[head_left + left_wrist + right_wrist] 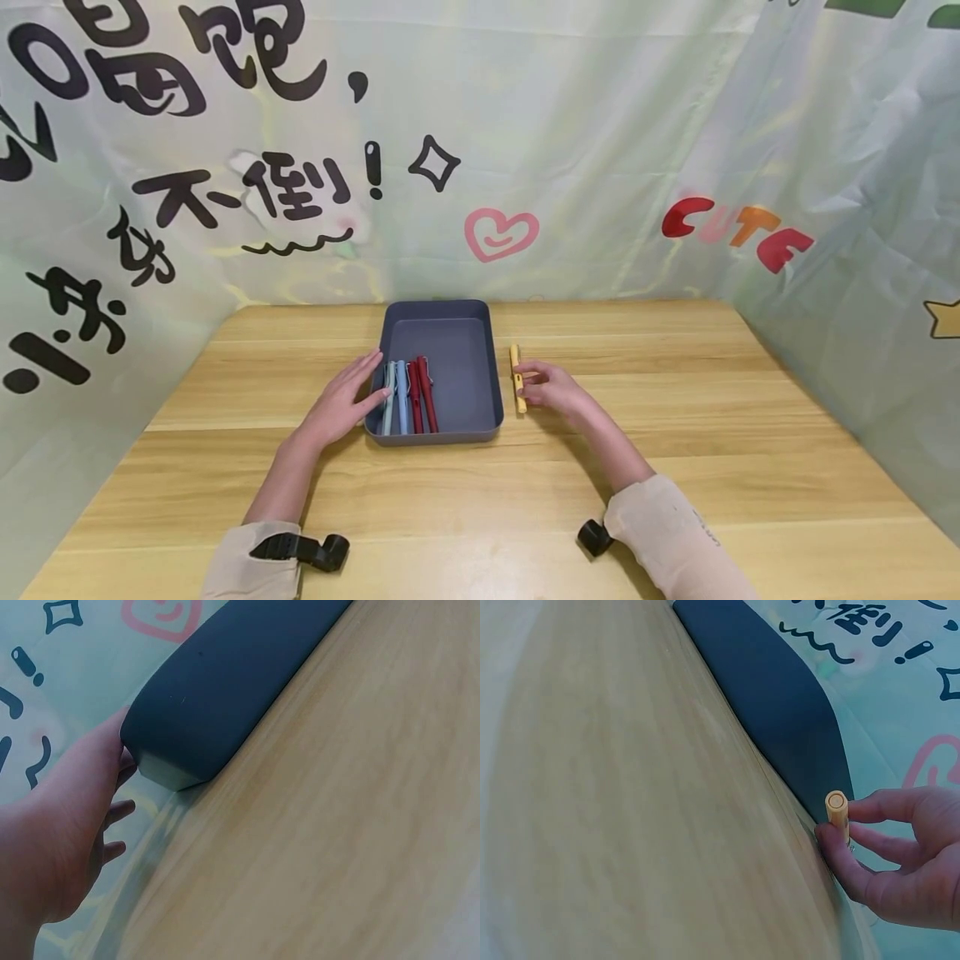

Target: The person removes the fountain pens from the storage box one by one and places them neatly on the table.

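Observation:
In the head view, a dark grey-blue tray (465,375) lies on the table. In its left part rest a pale green pen (388,408), a light blue pen (402,408) and two dark red pens (427,404), side by side, with wire clips. My left hand (341,404) rests at the tray's left wall, its fingers fairly straight along the outside and the thumb over the rim. To the right of the tray, my right hand (551,387) pinches a yellow pen (837,806) between thumb and fingers. Whether that pen touches the table, I cannot tell.
The wooden table (480,508) reaches back to a printed cloth backdrop (600,150), which also closes both sides. Each sleeve carries a black wrist mount, the left one (300,548) and the right one (595,538).

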The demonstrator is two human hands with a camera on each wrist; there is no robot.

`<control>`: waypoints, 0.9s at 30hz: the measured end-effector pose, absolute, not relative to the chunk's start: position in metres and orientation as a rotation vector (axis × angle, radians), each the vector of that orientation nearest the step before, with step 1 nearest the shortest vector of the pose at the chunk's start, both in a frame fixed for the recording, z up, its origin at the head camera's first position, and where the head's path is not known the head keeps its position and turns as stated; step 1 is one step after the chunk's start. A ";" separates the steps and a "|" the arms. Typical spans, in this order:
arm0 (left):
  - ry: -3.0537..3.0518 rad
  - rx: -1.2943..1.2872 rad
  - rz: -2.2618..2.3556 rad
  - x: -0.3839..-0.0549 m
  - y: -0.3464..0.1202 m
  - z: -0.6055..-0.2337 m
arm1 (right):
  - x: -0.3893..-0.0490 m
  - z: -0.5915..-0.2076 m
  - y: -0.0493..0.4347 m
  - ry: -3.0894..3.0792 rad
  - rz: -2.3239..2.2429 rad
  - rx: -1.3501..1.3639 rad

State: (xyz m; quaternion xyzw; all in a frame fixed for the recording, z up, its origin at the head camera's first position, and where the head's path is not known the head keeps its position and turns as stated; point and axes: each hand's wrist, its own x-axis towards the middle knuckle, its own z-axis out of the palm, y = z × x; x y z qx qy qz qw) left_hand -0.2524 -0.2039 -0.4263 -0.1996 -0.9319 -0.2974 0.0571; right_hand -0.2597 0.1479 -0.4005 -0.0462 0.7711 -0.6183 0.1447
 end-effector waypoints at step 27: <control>-2.831 -0.589 -0.912 -0.252 -0.204 -0.427 | -0.258 -0.399 0.143 2.355 -1.728 -0.050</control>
